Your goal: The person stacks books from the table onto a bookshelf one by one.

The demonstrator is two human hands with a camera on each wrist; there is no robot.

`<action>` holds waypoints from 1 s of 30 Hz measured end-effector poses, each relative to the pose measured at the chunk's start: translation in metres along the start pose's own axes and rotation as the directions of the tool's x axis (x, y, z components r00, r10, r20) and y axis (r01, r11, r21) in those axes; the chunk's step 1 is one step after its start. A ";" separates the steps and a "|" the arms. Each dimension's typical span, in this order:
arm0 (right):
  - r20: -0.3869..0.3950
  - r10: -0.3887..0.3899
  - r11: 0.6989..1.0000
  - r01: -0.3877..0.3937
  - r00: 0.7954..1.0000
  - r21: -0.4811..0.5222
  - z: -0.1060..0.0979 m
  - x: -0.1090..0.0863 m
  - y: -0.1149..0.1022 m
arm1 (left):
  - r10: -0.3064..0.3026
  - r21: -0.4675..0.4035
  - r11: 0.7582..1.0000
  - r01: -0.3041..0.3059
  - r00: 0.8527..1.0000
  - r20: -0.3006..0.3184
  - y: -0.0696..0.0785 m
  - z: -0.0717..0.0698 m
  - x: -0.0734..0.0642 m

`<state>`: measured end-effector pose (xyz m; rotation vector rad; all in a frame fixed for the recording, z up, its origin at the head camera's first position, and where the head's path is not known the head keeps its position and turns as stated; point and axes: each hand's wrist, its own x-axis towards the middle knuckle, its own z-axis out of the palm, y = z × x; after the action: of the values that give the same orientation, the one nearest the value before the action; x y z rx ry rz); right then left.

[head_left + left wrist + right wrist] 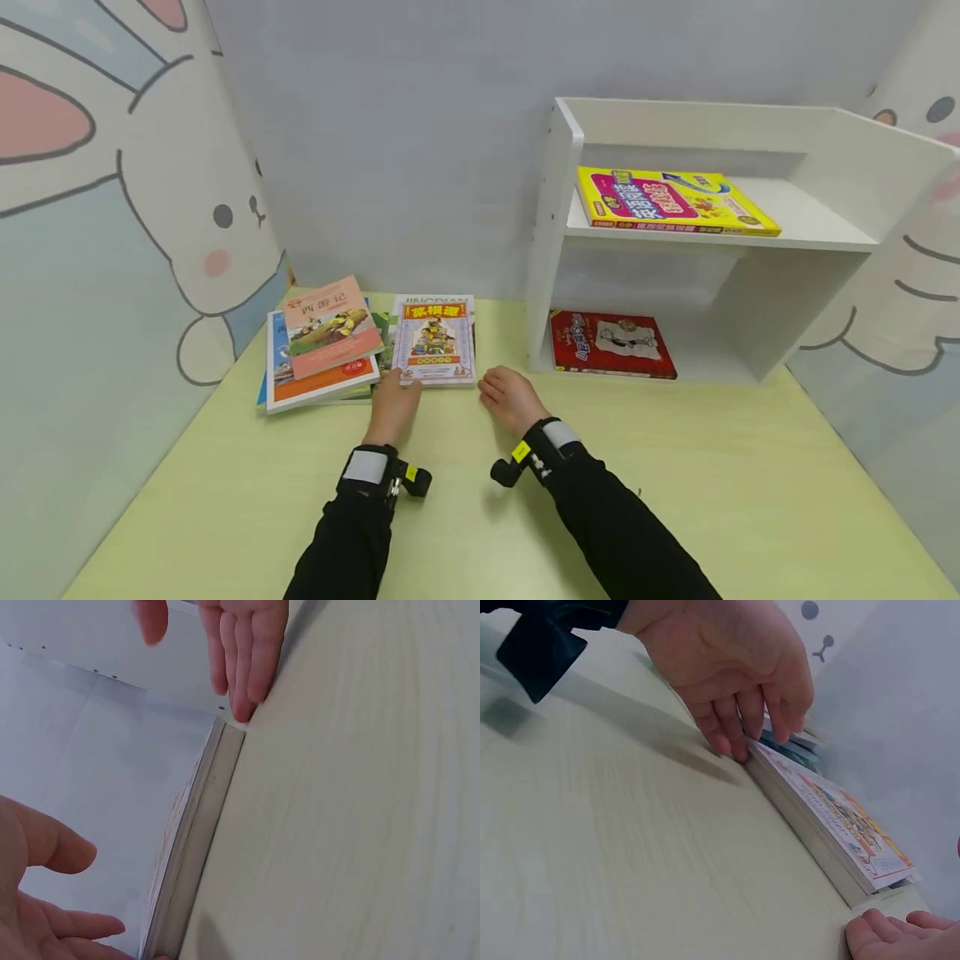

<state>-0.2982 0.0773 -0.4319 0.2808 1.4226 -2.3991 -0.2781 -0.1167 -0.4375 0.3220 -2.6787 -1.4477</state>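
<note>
A small stack of books lies flat on the pale green table, topped by a book with a purple border and a yellow title [435, 343]. My left hand [393, 407] is at the stack's near left corner, its fingertips touching the edge in the right wrist view. Beside the near right corner is my right hand [512, 398], its fingers extended and a slight gap between them and the book. The left wrist view shows the stack's thick page edge [196, 832] between both hands. Neither hand grips anything.
Left of the stack, a pink-covered book [333, 329] lies on an orange-and-blue book [322, 390] and others. The white shelf [566, 167] at right holds a yellow book [675, 202] above and a red book [611, 346] below. A grey wall [390, 150] stands behind.
</note>
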 end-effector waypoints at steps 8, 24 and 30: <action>-0.112 -0.034 0.990 0.018 0.993 -0.137 -0.006 0.008 0.002 | -0.014 -0.102 0.995 0.005 0.996 -0.089 0.004 0.010 -0.007; -0.015 0.046 0.968 -0.048 0.999 -0.246 -0.023 -0.008 0.000 | -0.055 -0.142 0.989 0.032 0.985 -0.161 -0.009 0.004 -0.015; 0.103 0.064 0.936 -0.024 0.993 -0.350 -0.029 -0.025 -0.004 | -0.111 -0.214 0.970 0.115 0.993 0.028 -0.012 0.001 -0.015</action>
<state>-0.2765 0.1087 -0.4344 0.0851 1.7312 -2.0415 -0.2623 -0.1187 -0.4473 0.4535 -2.5201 -1.7607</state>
